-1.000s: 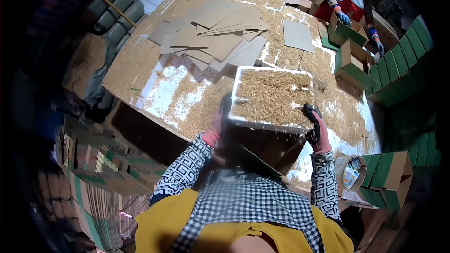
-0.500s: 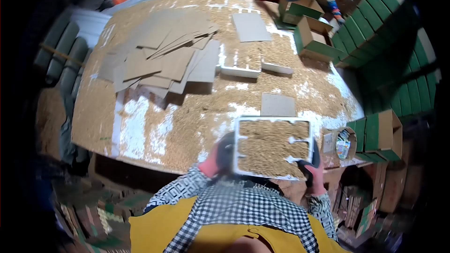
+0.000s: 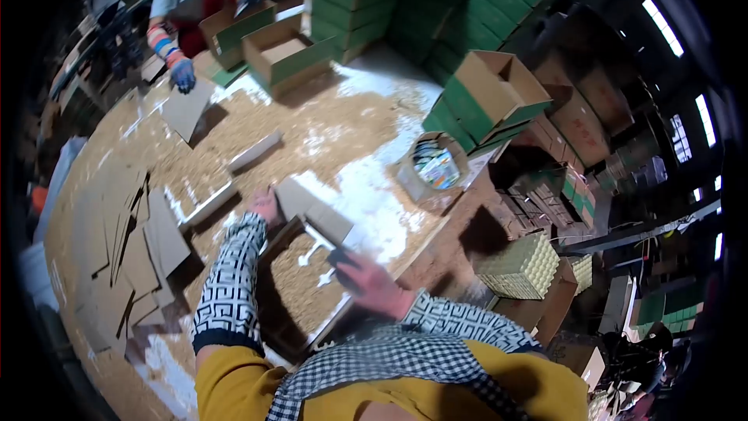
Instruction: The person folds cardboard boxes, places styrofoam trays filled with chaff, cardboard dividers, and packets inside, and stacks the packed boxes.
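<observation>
A shallow tray [image 3: 329, 321] with a white rim, filled with tan granules, lies tilted in view close to my body. My left hand [image 3: 265, 204], in a pink glove, reaches past its far left corner and touches the end of a grey-brown cardboard sheet [image 3: 321, 213]. Its fingers look stretched forward, though their tips are hard to make out. Over the tray's right edge is my right hand [image 3: 370, 284], somewhat blurred, with fingers apart and dark fingertips. Nothing shows in its grasp.
Loose cardboard sheets [image 3: 140, 265] pile up at left. Two white strips [image 3: 255, 150] lie mid-table among scattered granules. A round tub [image 3: 421, 179] of small packets and open green boxes [image 3: 499, 93] stand right. Across the table, a co-worker's gloved hand [image 3: 182, 76] touches a grey sheet [image 3: 187, 109].
Both hands gripped the tray's sides before; now they are off those sides, the left at the cardboard sheet. My view has swung right. The co-worker's hand has moved onto the far grey sheet.
</observation>
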The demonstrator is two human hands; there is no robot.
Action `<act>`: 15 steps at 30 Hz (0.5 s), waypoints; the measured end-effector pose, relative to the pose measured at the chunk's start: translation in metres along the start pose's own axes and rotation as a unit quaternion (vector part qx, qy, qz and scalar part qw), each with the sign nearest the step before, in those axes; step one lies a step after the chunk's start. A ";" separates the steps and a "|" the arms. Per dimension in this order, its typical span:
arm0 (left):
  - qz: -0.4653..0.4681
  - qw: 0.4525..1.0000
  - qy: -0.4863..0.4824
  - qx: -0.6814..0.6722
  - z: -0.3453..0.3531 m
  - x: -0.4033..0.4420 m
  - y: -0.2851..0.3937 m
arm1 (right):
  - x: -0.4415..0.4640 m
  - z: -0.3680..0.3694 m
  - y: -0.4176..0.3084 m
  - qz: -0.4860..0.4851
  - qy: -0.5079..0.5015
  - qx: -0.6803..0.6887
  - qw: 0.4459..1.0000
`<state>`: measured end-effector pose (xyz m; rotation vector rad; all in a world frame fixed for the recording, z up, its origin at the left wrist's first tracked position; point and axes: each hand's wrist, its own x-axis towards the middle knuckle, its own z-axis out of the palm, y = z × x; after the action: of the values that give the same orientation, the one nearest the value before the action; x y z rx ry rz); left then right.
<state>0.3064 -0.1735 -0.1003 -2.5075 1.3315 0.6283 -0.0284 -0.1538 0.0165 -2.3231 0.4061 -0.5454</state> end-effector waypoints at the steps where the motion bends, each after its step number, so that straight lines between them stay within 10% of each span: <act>1: -0.052 0.997 -0.028 0.052 -0.006 -0.007 0.010 | 0.007 -0.022 0.000 -0.009 0.035 -0.036 0.999; 6: -0.022 0.990 0.010 -0.142 0.011 -0.012 -0.021 | 0.051 -0.161 0.162 0.163 0.223 -0.259 0.925; 9: 0.024 0.937 0.344 -0.060 -0.002 -0.031 -0.042 | 0.055 -0.202 0.247 0.142 0.050 -0.369 0.917; 10: -0.073 0.940 0.287 -0.170 -0.049 -0.054 -0.032 | 0.058 -0.205 0.273 0.130 -0.012 -0.318 0.939; 15: -0.151 0.692 0.440 -0.552 -0.071 -0.149 -0.091 | 0.050 -0.216 0.315 0.217 0.109 -0.159 0.957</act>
<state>0.3269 -0.0418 0.0330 -4.2848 0.6188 0.0276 -0.1326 -0.5192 -0.0476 -2.3693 1.1519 -0.5468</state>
